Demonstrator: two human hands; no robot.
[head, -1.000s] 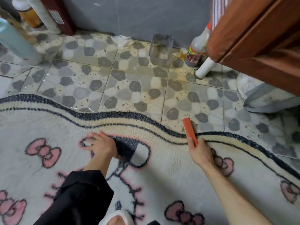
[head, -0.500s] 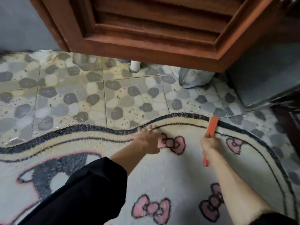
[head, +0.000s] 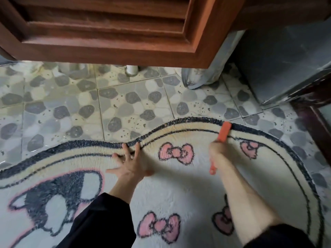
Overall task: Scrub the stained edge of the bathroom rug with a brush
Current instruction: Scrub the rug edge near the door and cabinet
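Right hand (head: 219,155) clenched round brush (head: 224,132), its head at 12 o'clock on rug edge (head: 179,125), axis 12-to-6; left hand (head: 133,164) flat, splayed, at 9 o'clock.

Left grip (head: 133,163) lies flat with fingers spread; right grip (head: 217,154) is curled tight, both forearms stretched forward.
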